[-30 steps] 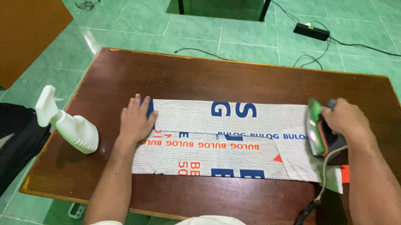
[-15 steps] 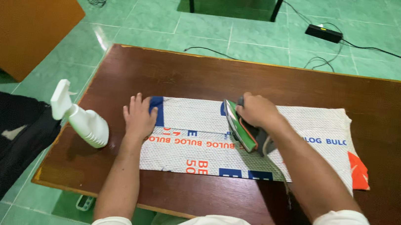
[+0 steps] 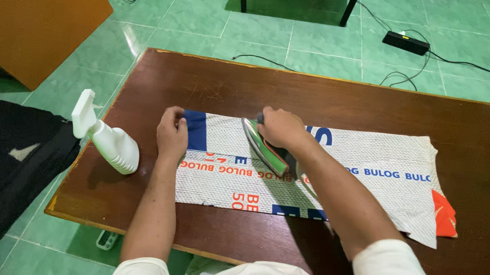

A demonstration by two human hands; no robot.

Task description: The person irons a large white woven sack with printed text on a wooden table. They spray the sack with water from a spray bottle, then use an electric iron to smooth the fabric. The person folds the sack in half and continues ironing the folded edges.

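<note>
A white spray bottle (image 3: 109, 141) lies on the brown bench (image 3: 346, 99). Dark clothing (image 3: 0, 160) is heaped left; a black power strip (image 3: 406, 42) sits on the green tiled floor (image 3: 173, 15).

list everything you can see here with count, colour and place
folded woven plastic sack: 1, white with blue and orange print, flat on table centre
electric iron: 1, green and grey, on sack's left half
plastic spray bottle: 1, white, lying at table's left edge
wooden table: 1, dark brown, on green tiled floor
power strip: 1, black, floor beyond table
left hand: pressing sack's left end
right hand: grip closed on iron
</note>
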